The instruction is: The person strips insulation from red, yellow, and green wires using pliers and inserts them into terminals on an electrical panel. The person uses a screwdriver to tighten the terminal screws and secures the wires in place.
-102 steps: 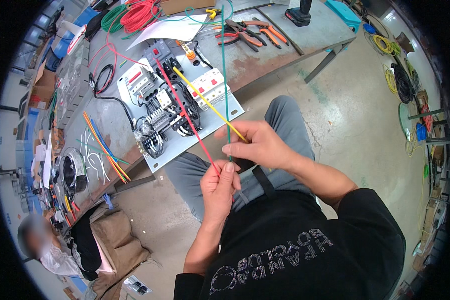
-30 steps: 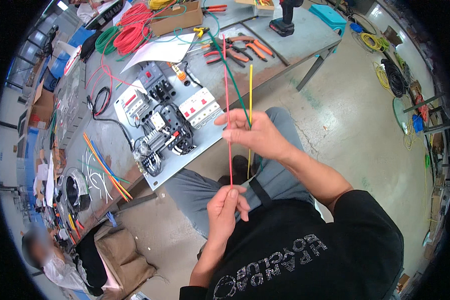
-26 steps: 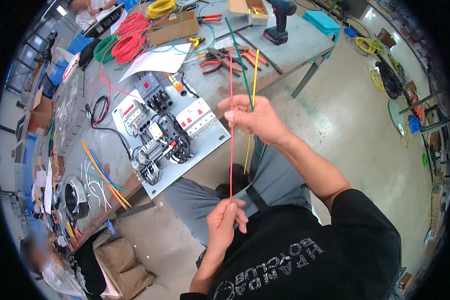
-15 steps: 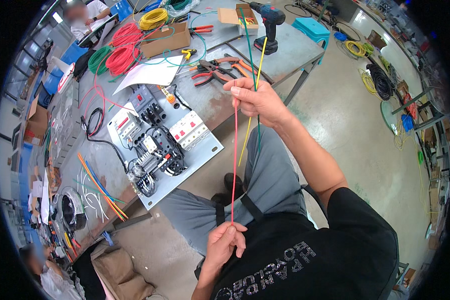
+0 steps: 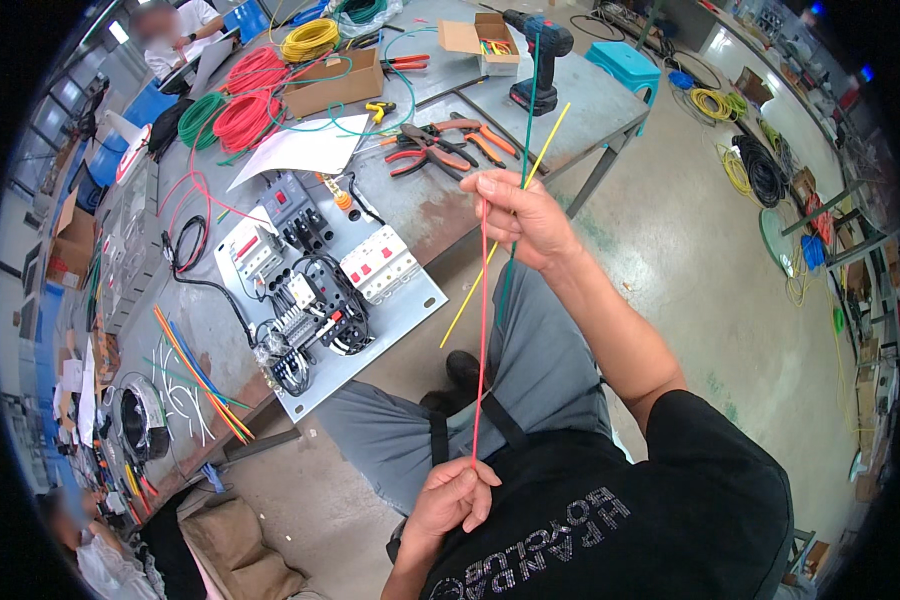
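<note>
A red wire (image 5: pixel 482 340) runs taut, nearly upright in the picture, between my two hands above my lap. Its lower end is pinched in my left hand (image 5: pixel 454 498), close to my shirt. My right hand (image 5: pixel 526 222), farther out, grips the upper end between thumb and fingers. That same hand also holds a green wire (image 5: pixel 532 110) and a yellow wire (image 5: pixel 556 135), which cross each other and stick out on both sides. To the left, at the table edge, lies a metal mounting plate (image 5: pixel 410 320) carrying breakers (image 5: pixel 378 262) and wired electrical parts.
On the grey table (image 5: pixel 210 330) lie several pliers (image 5: pixel 430 152), a cordless drill (image 5: pixel 538 55), coils of red wire (image 5: pixel 245 120) and a cardboard box (image 5: pixel 335 85). A bundle of coloured wires (image 5: pixel 205 378) rests near its edge. A blue stool (image 5: pixel 625 62) stands beyond. Two people sit at left.
Both hands have shifted slightly right and down, keeping the red wire stretched. The yellow wire has swung to a stronger slant, and the green one leans more.
</note>
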Available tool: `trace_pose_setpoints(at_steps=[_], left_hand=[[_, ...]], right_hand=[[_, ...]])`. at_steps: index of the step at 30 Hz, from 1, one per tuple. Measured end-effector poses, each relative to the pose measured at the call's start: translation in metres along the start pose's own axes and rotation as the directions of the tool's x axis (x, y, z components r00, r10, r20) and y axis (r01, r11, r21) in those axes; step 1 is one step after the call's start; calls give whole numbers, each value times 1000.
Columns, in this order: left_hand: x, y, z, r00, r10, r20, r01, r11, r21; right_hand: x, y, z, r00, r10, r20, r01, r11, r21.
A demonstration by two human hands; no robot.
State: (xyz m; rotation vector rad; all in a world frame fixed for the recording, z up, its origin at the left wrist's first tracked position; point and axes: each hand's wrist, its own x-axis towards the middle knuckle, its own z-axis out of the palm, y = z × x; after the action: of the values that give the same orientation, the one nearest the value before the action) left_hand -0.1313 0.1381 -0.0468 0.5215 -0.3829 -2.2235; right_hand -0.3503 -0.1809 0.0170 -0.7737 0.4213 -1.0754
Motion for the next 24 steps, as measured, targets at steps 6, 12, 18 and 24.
trace_pose_setpoints(at_steps=[6,12,18,24], left_hand=[[0,-2,-6,999,-7,32,7,1000,-20],[7,9,3,999,-4,-33,8,992,129],[31,29,4,974,148,-172,-70,918,390],[53,36,9,880,424,-215,-189,727,661]], right_hand=[[-1,2,-7,999,13,-51,-16,998,-67],[-11,0,16,994,106,-8,-106,981,-161],[-59,53,66,918,395,15,-357,846,-396],[-21,19,74,994,-108,-3,92,861,-501]])
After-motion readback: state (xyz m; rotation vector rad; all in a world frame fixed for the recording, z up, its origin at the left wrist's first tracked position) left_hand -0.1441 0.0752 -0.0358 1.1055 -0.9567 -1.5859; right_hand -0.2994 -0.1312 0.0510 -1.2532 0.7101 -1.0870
